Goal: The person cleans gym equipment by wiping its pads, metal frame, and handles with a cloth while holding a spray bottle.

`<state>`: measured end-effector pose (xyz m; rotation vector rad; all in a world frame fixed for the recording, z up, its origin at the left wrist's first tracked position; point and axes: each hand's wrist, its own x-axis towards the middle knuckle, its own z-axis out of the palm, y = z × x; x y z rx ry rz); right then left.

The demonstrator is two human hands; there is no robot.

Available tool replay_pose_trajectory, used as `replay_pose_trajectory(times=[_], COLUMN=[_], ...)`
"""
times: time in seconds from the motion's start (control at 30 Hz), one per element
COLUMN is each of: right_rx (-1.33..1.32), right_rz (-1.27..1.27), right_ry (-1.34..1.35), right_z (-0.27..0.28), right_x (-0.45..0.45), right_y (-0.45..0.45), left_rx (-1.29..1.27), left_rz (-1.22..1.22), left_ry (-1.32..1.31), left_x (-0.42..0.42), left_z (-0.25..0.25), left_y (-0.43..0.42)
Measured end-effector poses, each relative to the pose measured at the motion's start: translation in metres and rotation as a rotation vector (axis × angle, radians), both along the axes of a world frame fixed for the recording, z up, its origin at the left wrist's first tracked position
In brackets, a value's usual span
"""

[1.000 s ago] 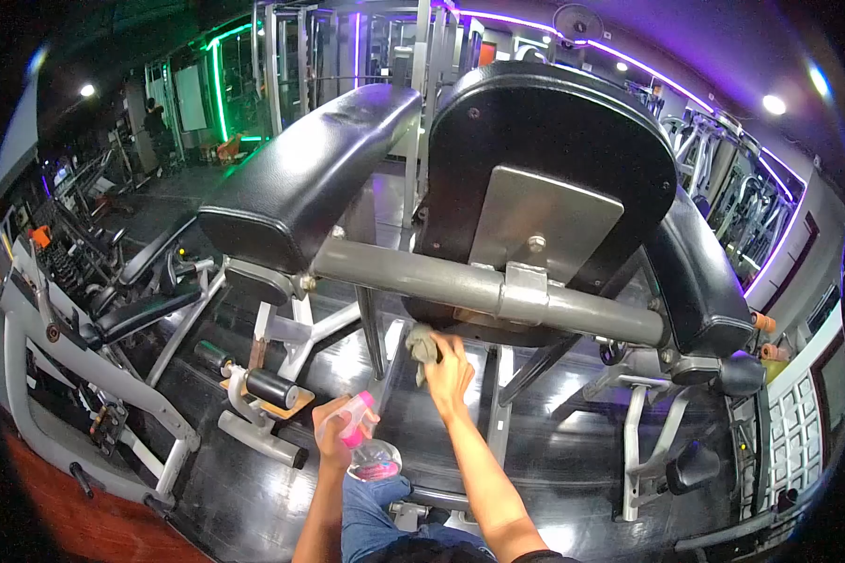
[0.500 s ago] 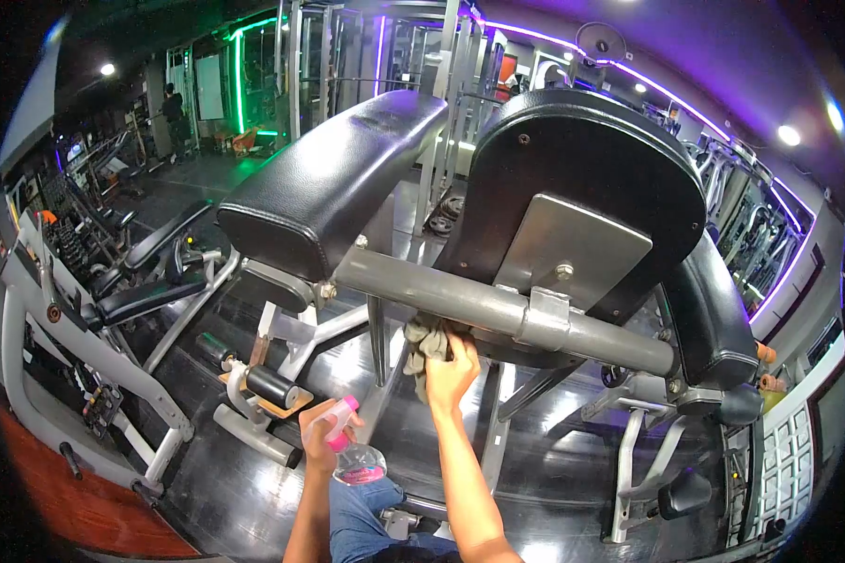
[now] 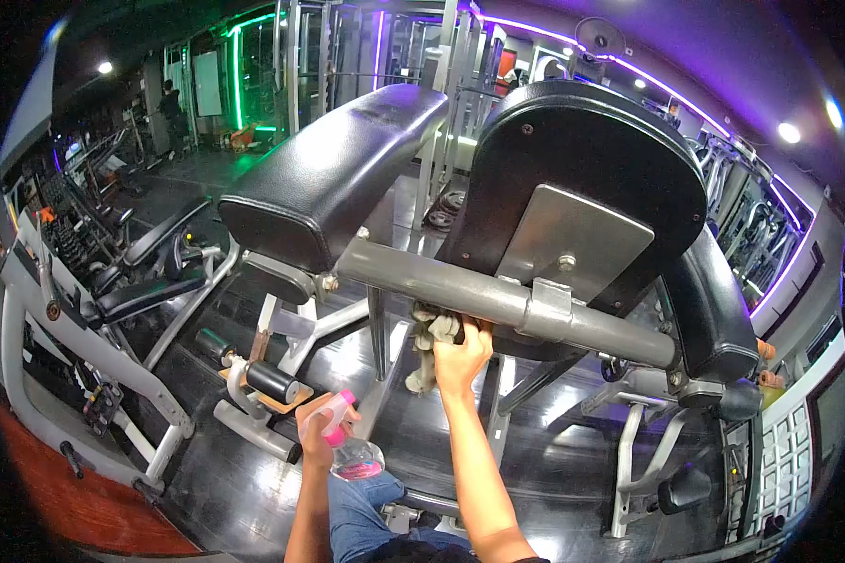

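Observation:
My left hand [image 3: 319, 427] is wrapped round a clear spray bottle [image 3: 357, 460] with a pink and white sprayer head and some pink at its base. A greyish cloth [image 3: 432, 342] is bunched in my right hand [image 3: 462, 361], up against the underside of a thick grey metal tube [image 3: 432, 286]. Part of the cloth hangs down; the fingertips are hidden behind the tube. Above the tube stands the black back [image 3: 582, 159] of a padded rest with a metal plate [image 3: 573, 239]. Long black pads flank it, one at left [image 3: 338, 169] and one at right [image 3: 709, 300].
Below left are a black foam roller [image 3: 272, 383] and a grey frame [image 3: 94, 375]. White machine legs [image 3: 634, 450] stand at lower right. Other gym machines fill the left side and back. A person [image 3: 171, 113] stands far off at left.
My right hand has shifted slightly right along the tube's underside, with the cloth hanging more openly below it. The left hand with the spray bottle has barely moved.

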<state>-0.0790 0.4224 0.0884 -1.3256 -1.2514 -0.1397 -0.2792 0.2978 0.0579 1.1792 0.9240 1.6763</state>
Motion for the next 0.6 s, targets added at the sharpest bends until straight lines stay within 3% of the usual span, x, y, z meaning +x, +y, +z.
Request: replay_pose_trajectory(times=[0.1,0.23,0.37,0.43,0.47,0.53,0.6], right_rx=[0.086,-0.189,-0.282,-0.149,-0.148,0.203,0.335], right_rz=[-0.007,0.037,0.115,0.248,0.247,0.229,0.114], right_ry=[-0.057,-0.011,0.069,0.057,0.054,-0.121,-0.216], right_z=[-0.016,-0.056,-0.068,-0.041,-0.022,0.027,0.080], right_x=[0.005,0.026,0.040,0.036,0.034,0.029,0.029], right_y=[0.003,-0.012,-0.036,-0.057,-0.068,-0.083,-0.096], left_rx=[0.020,0.039,0.041,0.040,0.058,0.075,0.060], left_rz=[0.001,0.047,0.090,0.100,0.087,0.070,0.084], left_ry=[-0.019,0.064,0.096,0.088,0.089,0.090,0.069], left_x=[0.000,-0.011,-0.016,-0.017,-0.019,-0.019,-0.017], left_z=[0.006,0.008,0.025,0.031,0.032,0.040,0.051], left_y=[-0.004,-0.009,-0.012,-0.011,-0.009,-0.008,-0.012])
